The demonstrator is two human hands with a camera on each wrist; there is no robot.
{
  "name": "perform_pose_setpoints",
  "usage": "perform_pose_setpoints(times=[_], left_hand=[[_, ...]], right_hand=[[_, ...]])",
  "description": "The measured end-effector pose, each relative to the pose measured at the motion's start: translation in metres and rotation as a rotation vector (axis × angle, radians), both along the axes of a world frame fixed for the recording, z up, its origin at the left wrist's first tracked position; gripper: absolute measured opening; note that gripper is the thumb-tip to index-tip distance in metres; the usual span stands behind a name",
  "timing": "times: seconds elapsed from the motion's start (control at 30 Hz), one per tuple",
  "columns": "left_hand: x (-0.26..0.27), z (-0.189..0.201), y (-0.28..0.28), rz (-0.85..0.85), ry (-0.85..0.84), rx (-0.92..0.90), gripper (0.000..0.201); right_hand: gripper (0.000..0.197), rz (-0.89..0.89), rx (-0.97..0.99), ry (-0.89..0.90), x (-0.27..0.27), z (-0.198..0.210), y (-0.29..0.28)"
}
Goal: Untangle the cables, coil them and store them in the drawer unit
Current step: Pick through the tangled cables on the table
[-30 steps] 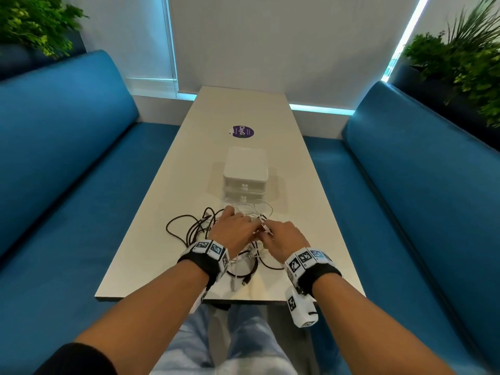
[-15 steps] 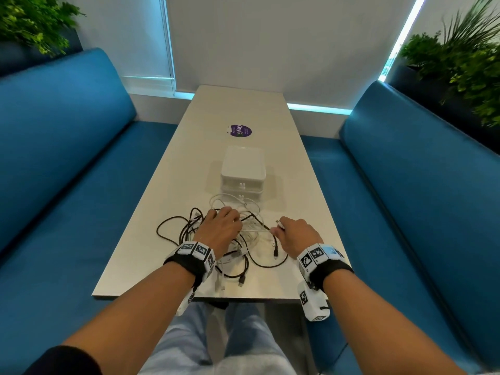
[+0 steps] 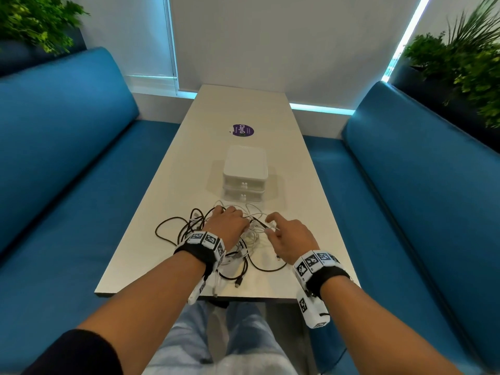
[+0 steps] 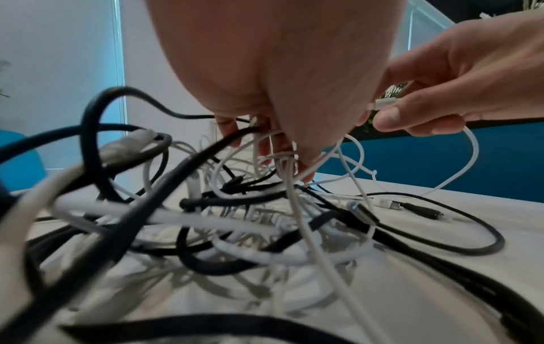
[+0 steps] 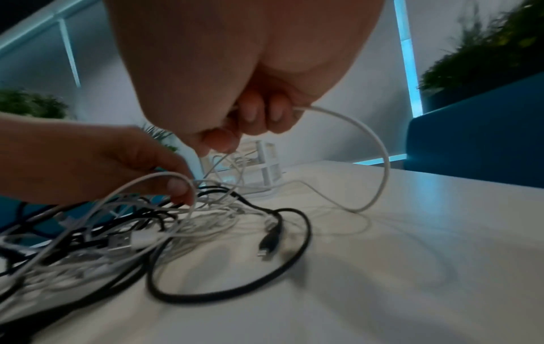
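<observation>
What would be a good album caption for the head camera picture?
Left hand pins a tangle of black and white cables while right hand pinches a white cable end before the drawer unit.

Smooth glossy table (image 3: 311,226); white plastic drawer unit (image 3: 245,169); rubbery cables (image 3: 173,228).

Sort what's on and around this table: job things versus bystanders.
Job: cable tangle, white cable pinched by right hand, left hand gripping tangle, drawer unit.
Bystanders: purple sticker, plants, blue seats, table.
</observation>
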State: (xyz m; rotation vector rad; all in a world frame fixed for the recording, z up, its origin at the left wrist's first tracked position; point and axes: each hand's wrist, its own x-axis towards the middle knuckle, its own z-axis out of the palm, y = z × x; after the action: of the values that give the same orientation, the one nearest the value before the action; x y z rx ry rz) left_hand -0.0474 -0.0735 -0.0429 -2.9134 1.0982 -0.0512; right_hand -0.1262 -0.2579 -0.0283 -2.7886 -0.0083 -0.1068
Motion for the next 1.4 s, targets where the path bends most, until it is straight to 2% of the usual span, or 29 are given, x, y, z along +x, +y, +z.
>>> perform_pose_setpoints(times=[0.1, 0.33, 0.47, 0.7, 0.8, 0.93, 1.1, 1.27, 1.4], left_hand=[[0.0, -0.001, -0.003, 0.014, 0.007, -0.047, 0.02], [-0.004, -0.008, 0.008, -0.001, 0.122, -0.179, 0.048], [-0.004, -0.008, 0.016, -0.106, 0.082, -0.078, 0.043], [-0.001, -0.007, 0.014, -0.084, 0.018, 0.004, 0.061], [-0.002, -0.008, 0.013, -0.066, 0.017, 0.028, 0.067], [-0.003, -0.007, 0.014, -0.065, 0.028, 0.026, 0.068], [-0.005, -0.004, 0.014, -0.089, -0.009, 0.017, 0.068], [-0.001, -0.001, 0.026, -0.067, -0.05, 0.042, 0.079], [0.001, -0.004, 0.015, -0.06, -0.011, 0.019, 0.063]], right_hand=[[0.028, 0.041, 0.007, 0.049, 0.007, -0.004, 0.011], [0.032, -0.002, 0.002, 0.141, 0.021, -0.011, 0.021], [0.03, -0.018, -0.118, 0.149, 0.022, -0.008, 0.017], [0.031, -0.036, -0.169, 0.215, 0.019, -0.002, 0.001], [0.029, -0.014, -0.099, 0.255, 0.015, -0.002, -0.006], [0.024, 0.005, -0.002, 0.25, 0.011, -0.001, -0.021], [0.028, -0.052, -0.084, 0.31, 0.009, -0.004, -0.023], [0.031, -0.16, -0.178, 0.363, 0.006, -0.007, -0.039], [0.028, -0.175, -0.228, 0.317, 0.003, -0.006, -0.035]])
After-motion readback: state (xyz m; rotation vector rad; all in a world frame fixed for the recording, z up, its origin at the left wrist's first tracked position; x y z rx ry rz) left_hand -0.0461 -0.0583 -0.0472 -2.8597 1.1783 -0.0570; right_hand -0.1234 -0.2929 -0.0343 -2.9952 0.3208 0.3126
